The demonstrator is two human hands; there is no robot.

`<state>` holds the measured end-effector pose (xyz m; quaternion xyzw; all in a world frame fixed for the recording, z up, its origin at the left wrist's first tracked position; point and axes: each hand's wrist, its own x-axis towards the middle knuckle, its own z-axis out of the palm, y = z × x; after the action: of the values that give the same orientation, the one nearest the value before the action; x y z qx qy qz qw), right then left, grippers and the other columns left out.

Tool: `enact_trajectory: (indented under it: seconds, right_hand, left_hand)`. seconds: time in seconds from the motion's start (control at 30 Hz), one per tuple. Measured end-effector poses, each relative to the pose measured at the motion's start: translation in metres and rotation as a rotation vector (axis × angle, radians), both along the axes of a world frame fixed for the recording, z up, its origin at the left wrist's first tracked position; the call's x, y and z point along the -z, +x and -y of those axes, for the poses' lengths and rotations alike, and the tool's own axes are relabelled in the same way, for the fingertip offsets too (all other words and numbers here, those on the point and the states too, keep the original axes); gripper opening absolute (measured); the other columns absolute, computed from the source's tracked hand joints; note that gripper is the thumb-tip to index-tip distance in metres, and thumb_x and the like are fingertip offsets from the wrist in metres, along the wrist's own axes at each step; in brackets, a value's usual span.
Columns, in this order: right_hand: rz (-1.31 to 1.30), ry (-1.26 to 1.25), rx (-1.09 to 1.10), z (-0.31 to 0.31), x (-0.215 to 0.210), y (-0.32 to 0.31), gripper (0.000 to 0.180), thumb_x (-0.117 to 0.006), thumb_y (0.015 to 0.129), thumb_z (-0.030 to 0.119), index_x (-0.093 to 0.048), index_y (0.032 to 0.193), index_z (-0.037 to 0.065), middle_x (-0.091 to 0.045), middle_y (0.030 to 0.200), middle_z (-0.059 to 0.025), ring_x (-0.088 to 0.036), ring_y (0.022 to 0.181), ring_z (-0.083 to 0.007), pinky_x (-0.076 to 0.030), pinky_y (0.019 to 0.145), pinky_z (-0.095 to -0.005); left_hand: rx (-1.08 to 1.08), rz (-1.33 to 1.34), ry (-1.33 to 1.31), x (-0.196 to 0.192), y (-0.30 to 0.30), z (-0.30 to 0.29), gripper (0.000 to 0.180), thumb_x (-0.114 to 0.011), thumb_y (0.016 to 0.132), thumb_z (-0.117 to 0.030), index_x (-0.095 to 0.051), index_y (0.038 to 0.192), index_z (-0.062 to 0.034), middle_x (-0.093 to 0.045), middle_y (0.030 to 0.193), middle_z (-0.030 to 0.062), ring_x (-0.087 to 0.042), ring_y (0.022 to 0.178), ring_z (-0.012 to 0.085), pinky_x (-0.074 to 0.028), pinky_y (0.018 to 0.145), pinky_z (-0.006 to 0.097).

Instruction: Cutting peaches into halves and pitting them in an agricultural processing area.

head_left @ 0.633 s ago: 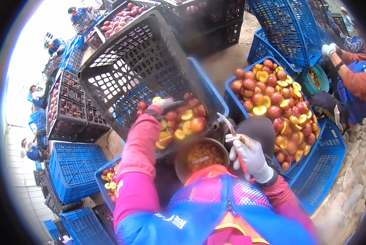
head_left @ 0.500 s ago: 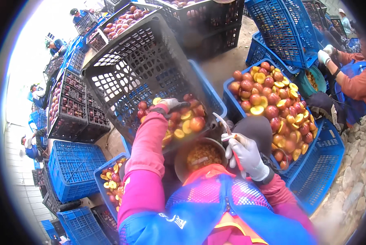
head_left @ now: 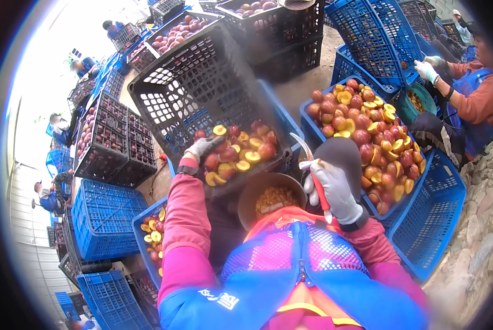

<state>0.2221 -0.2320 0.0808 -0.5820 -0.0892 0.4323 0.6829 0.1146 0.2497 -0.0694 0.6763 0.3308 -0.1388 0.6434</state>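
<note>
Head view: the right hand (head_left: 335, 190), in a pale glove, stood right of the frame's centre, its fingers closed around the red handle of a curved-blade tool (head_left: 321, 192). The tool's long axis ran steeply from upper left to lower right; its bare blade rose above the fist and hooked over to the left, so that the tip pointed toward the upper left of the frame, while the handle's butt pointed down and slightly right. A short pale piece crossed the tool near the blade's base; whether it belonged to the tool could not be told.

The left hand (head_left: 202, 147), also gloved, was left of centre at the near left part of a tilted black crate (head_left: 238, 82), against the cut fruit (head_left: 252, 157) there. Its fingers were bent and partly hidden, and I could not tell whether they gripped a piece.

Just below that crate, at the frame's middle, sat a round bowl (head_left: 249, 198) with yellowish pieces inside. Right of the tool, a blue crate (head_left: 303, 113) held heaped red fruit (head_left: 362, 137), some showing yellow cut faces. At the upper right, a co-worker (head_left: 480, 102) sat beside a teal basin (head_left: 405, 110).
</note>
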Motion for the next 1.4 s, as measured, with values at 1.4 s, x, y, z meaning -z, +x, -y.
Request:
enact_trajectory:
  seconds: [1.4]
  right_hand:
    - [0.892, 0.274, -0.232, -0.135, 0.026, -0.163, 0.044, -0.056, 0.115, 0.028, -0.059, 0.149, 0.0, -0.07, 0.078, -0.0184, -0.071, 0.065, -0.0281, -0.054, 0.062, -0.0403]
  left_hand:
    - [-0.6, 0.964, -1.081, -0.062, -0.192, 0.241, 0.07, -0.071, 0.101, -0.059, -0.057, 0.146, -0.0059, -0.068, 0.132, 0.0094, -0.066, 0.122, 0.0252, -0.054, 0.11, 0.042]
